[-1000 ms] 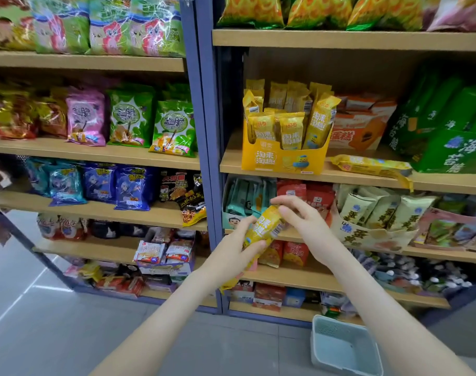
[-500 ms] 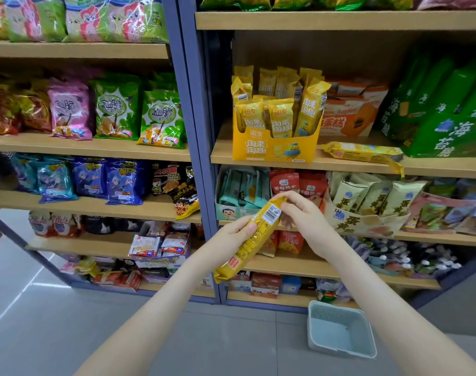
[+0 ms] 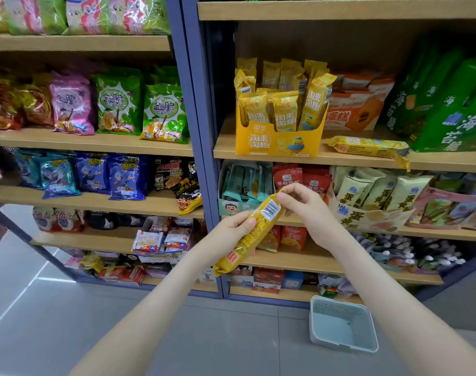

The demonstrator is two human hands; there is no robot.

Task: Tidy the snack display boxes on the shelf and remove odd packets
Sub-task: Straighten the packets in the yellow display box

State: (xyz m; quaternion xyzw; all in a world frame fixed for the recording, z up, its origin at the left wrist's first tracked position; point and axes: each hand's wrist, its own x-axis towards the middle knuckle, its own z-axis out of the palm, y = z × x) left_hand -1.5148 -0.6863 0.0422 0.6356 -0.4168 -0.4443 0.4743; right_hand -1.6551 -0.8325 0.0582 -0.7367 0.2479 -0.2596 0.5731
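Holding a yellow packet (image 3: 251,234) between them, both hands are at the centre of the frame in front of the shelves. The left hand (image 3: 232,226) grips it round the middle; the right hand (image 3: 304,210) pinches its upper, barcoded end. The packet's long axis slants, with the low end toward the lower left and the high end toward the upper right.

With its red label it looks more like the loose packet (image 3: 367,146) lying flat on the shelf (image 3: 226,150) above than like the upright ones in the yellow display box (image 3: 277,139) beside it. So I take it for an odd one, though I can't be sure. If so, the place for it is the pale basket (image 3: 342,324) on the floor at the lower right — well below the hands and on the right arm's side, with nothing between. If it belongs in the box instead, that sits straight above the hands and looks crowded — leaning packets fill its right side.
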